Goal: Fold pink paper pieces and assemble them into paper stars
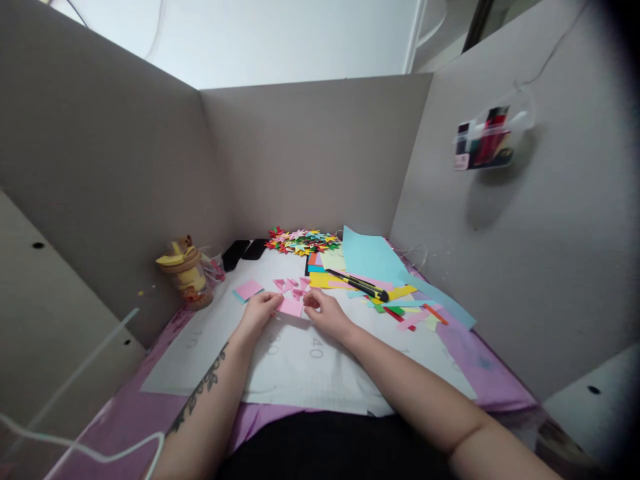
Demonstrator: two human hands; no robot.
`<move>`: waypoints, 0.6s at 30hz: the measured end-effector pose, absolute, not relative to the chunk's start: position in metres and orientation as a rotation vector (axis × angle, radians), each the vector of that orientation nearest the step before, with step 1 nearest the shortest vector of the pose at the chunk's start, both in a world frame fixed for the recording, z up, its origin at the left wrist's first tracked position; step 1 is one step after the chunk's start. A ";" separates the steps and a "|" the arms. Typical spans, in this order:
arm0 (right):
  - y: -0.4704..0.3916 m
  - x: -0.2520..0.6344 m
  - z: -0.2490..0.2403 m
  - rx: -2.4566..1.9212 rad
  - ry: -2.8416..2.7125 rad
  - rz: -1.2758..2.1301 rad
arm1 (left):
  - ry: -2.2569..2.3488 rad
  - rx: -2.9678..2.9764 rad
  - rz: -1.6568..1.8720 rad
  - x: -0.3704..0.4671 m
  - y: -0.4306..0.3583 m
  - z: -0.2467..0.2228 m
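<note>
A pink paper square (289, 307) is held between my two hands, a little in front of the middle of the table. The fingers of my left hand (262, 311) pinch its left edge. My right hand (324, 312) has its fingers curled together at the right edge of the square. Just beyond lie several small folded pink paper pieces (291, 285). Left of my left hand rests a stack of pink and blue paper squares (249, 290).
A yellow and black utility knife (361, 287) lies across coloured paper strips (400, 310) at right. Behind are a pile of folded paper stars (303, 241), blue sheets (373, 257) and dark phones (245, 252). A decorated jar (189, 277) stands left; grey panels (315, 147) surround the table.
</note>
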State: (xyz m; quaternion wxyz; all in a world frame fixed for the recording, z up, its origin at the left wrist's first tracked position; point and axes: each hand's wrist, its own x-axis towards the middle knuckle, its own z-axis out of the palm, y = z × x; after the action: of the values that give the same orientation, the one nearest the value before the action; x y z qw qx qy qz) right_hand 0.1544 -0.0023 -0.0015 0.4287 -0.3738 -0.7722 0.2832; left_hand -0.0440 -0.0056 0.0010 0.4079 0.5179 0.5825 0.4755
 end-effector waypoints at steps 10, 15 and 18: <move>-0.007 0.148 -0.007 -0.875 -1.928 0.711 | 1.426 1.329 1.180 -0.042 -0.007 0.002; -0.007 0.151 -0.002 -0.921 -1.915 0.668 | 1.348 1.380 1.119 -0.037 -0.013 0.009; -0.004 0.153 -0.003 -1.009 -1.908 0.645 | 1.234 1.416 1.136 -0.032 -0.019 0.016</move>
State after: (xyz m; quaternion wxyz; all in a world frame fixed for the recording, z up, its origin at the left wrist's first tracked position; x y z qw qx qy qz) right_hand 0.1526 -0.0039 -0.0030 0.4300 -0.4043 -0.7648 0.2584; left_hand -0.0320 -0.0189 0.0158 0.4556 0.5741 0.5005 0.4608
